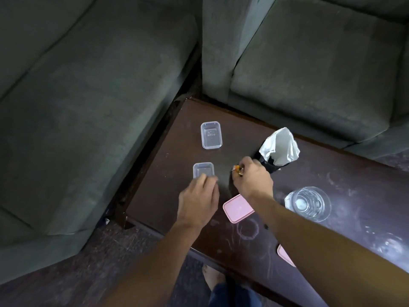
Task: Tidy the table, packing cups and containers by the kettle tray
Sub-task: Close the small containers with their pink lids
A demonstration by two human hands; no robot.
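Two small clear plastic containers sit on the dark wooden table (309,182). The far container (211,135) stands alone near the table's left end. My left hand (199,201) reaches the near container (203,170), fingertips touching its near rim; a firm grip is not visible. My right hand (252,177) is closed around a small orange and white wrapper (236,169). A pink lid (238,208) lies under my right wrist. A second pink lid (285,255) peeks out beside my right forearm. A clear glass tumbler (307,203) stands to the right.
A black cup holding a white napkin (279,147) stands just behind my right hand. Grey sofa cushions (88,96) border the table on the left and far sides. The tabletop shows white ring marks. My bare foot (213,276) is on the floor below the table edge.
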